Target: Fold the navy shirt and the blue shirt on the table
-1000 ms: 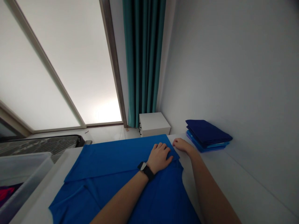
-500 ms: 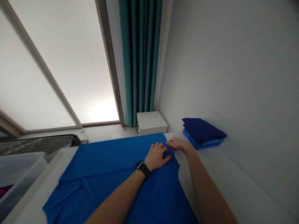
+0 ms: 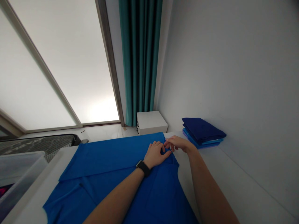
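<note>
A blue garment (image 3: 112,158), perhaps a shirt, lies spread over the white table (image 3: 54,171). Its far part is folded over into a long straight band. My left hand (image 3: 156,153), with a black watch on the wrist, rests on the cloth near the band's right end, fingers curved and thumb apart. From the right, my right hand (image 3: 176,143) meets it at the garment's edge. The right fingers are loosely spread, their tips at the cloth and close by the left fingers. Bunched fabric lies beneath both hands, and the exact contact there is partly hidden.
A stack of folded dark and lighter blue cloths (image 3: 203,132) sits by the wall on the right. At the left stands a clear plastic bin (image 3: 25,168). Beyond the table are a small white cabinet (image 3: 151,121) and a green curtain (image 3: 141,62).
My right hand's fingers have loosened from a tight curl at the cloth edge and spread out slightly leftward. My left thumb and fingers shifted a little. The garment lies almost unchanged.
</note>
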`<state>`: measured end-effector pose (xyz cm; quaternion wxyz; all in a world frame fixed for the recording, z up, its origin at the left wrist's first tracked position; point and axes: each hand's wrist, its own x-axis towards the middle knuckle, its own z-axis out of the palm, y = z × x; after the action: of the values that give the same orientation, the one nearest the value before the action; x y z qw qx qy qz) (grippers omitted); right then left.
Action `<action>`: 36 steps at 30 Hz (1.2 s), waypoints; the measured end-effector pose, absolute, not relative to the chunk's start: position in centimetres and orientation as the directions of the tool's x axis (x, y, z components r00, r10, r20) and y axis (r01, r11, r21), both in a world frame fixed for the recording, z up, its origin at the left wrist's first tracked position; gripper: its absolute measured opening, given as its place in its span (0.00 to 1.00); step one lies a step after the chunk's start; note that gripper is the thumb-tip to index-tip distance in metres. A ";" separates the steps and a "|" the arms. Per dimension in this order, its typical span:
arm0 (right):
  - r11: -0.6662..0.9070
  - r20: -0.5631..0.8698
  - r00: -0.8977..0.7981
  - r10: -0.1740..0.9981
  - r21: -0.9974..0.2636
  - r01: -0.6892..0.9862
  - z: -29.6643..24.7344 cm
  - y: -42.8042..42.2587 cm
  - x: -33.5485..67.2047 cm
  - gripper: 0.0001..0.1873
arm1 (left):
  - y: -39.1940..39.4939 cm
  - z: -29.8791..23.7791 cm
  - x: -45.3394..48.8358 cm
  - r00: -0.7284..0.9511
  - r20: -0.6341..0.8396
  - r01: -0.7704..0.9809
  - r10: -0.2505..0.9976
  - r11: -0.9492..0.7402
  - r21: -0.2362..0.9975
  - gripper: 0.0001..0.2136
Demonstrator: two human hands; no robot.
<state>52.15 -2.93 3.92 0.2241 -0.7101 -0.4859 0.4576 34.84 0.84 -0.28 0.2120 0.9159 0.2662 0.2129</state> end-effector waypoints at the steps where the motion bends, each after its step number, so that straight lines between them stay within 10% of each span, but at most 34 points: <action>1: -0.412 -0.426 0.086 0.901 -0.775 0.479 3.8 -3.0 52.2 0.21 | 0.9 -0.3 34.9 0.758 0.277 0.411 0.590 -0.763 0.499 0.11; 16: -0.369 -0.348 0.124 0.929 -0.870 0.326 2.4 -2.7 53.1 0.16 | 1.3 -0.1 34.5 0.849 0.259 0.260 0.460 -0.792 0.553 0.12; 25: -0.360 -0.198 0.429 0.881 -0.870 0.337 1.5 -1.5 52.9 0.18 | 1.5 0.0 34.5 0.799 0.314 0.217 0.513 -0.732 0.646 0.09; 36: -0.289 -0.148 0.326 0.934 -0.849 0.443 0.9 2.2 52.8 0.19 | 0.6 1.1 34.2 0.834 0.342 0.206 0.433 -0.819 0.535 0.10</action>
<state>52.82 2.23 0.89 0.3637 -0.7285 -0.4725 0.3373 34.17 0.62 1.15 0.2462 0.9253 0.1727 0.2310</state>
